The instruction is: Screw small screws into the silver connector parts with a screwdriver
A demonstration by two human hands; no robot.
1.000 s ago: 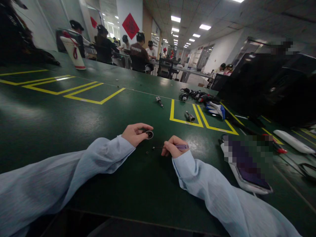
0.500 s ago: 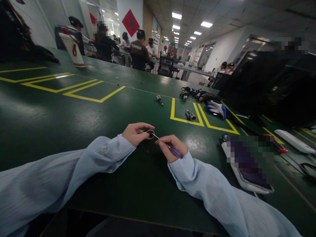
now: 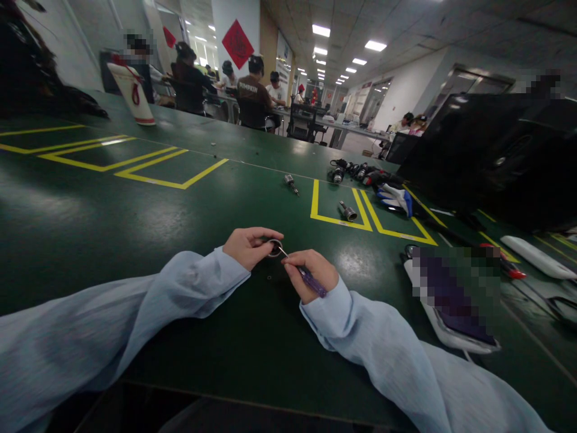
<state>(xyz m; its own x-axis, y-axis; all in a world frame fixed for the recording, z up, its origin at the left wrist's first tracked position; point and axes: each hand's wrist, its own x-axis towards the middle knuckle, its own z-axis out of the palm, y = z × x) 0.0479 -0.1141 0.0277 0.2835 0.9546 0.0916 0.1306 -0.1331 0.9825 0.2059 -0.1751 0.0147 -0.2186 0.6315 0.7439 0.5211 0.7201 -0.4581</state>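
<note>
Just above the green table, my left hand (image 3: 247,248) pinches a small round metal ring part (image 3: 275,242), dark inside, between thumb and fingers. My right hand (image 3: 313,273) grips a screwdriver (image 3: 314,284) with a translucent purple handle. Its thin metal shaft points up and left, and the tip reaches the opening of the ring part; whether it touches the inside cannot be made out. A tiny ring-shaped piece (image 3: 269,278) lies on the table below the hands.
Beyond my hands lie two metal fittings, one (image 3: 291,183) left of a yellow-taped box, another (image 3: 347,211) inside it. Black tools (image 3: 356,171) and a blue-white glove (image 3: 395,199) sit farther right. A phone-like device (image 3: 451,300) is near my right arm; a paper cup (image 3: 134,93) stands far left.
My right hand has shifted slightly left and down, and the screwdriver handle now points more steeply downward. My left hand still holds the ring part, turned a little.
</note>
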